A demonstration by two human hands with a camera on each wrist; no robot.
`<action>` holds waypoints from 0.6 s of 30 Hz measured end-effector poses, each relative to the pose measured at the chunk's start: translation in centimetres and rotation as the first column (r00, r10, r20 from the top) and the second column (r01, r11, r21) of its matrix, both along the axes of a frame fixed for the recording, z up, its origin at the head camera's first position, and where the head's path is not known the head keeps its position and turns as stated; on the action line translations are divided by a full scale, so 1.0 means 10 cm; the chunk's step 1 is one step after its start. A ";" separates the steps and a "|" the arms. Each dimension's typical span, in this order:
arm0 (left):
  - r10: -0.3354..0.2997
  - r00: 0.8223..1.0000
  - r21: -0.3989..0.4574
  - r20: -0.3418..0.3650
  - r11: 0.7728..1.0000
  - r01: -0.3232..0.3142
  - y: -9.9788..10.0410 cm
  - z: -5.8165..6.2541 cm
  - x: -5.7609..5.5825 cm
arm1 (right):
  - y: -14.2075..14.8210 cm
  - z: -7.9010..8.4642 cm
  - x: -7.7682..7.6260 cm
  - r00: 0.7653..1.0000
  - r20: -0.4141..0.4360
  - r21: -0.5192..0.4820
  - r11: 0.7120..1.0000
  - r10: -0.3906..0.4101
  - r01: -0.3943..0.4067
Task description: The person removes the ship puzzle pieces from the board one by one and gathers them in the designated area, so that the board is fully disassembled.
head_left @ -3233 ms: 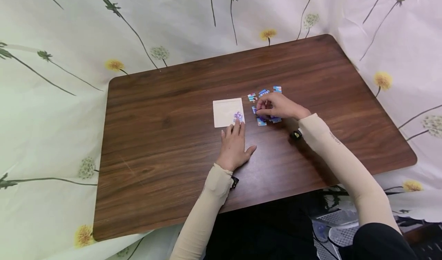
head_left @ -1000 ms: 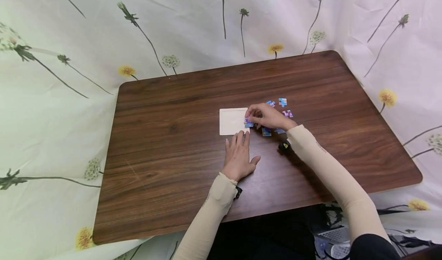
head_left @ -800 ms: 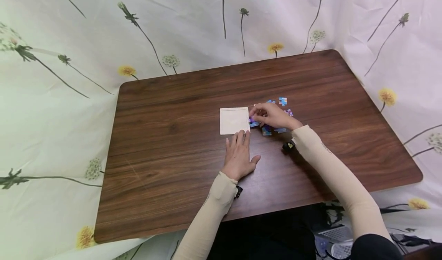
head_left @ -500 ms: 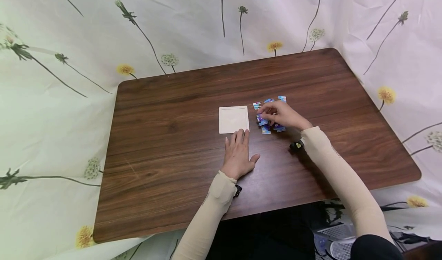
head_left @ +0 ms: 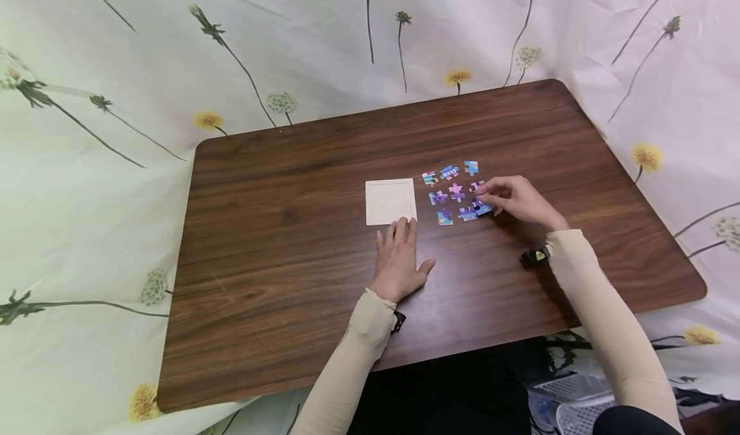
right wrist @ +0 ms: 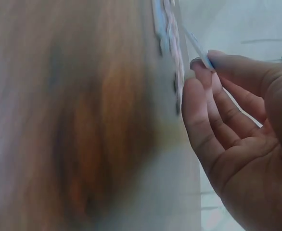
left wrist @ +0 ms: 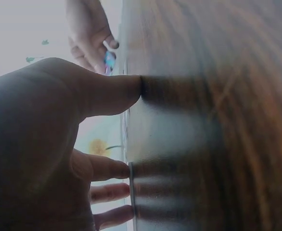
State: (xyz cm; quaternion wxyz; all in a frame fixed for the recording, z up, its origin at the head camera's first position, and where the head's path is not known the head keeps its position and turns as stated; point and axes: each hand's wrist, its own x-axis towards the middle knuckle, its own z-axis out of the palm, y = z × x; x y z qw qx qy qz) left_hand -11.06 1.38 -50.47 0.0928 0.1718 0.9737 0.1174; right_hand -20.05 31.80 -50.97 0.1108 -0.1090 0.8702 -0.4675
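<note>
In the head view my right hand (head_left: pixel 520 202) pinches a blue and purple jigsaw puzzle piece (head_left: pixel 484 209) at the right side of the loose pieces. The right wrist view catches that held piece (right wrist: pixel 198 52) edge-on between thumb and fingertips, tilted and lifted off the table. My left hand (head_left: pixel 397 266) lies with fingers straight, their tips on the near right edge of a square white puzzle tray (head_left: pixel 388 202). Nothing lies in the tray. Between tray and right hand, several pieces are spread face up, including a pink and purple one (head_left: pixel 456 191).
A brown wood-grain table (head_left: pixel 277 281) holds everything. A white curtain with dandelion prints (head_left: pixel 324 43) hangs behind and beside it. Each wrist wears a small black device, such as the right one (head_left: pixel 534 257).
Earlier a purple piece lay in the tray's near right corner. My right hand has carried a piece from the tray's edge rightward past the loose pieces. The left hand stays at the tray.
</note>
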 end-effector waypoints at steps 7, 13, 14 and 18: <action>-0.002 1.000 0.015 -0.004 1.000 0.003 0.01 -0.01 0.00 | 0.19 -0.05 0.06 1.000 0.004 0.063 0.998 -0.029 0.029; -0.004 1.000 0.012 -0.001 1.000 0.004 0.01 -0.02 0.01 | 0.21 -0.05 0.07 0.999 -0.009 0.088 0.995 -0.034 0.035; -0.004 1.000 0.012 -0.002 1.000 0.004 0.01 -0.02 0.01 | 0.21 -0.05 0.07 0.999 -0.010 0.092 0.995 -0.034 0.035; -0.004 1.000 0.009 -0.011 1.000 0.004 0.00 -0.02 0.00 | 0.20 -0.04 0.06 0.999 -0.009 0.113 0.993 -0.033 0.034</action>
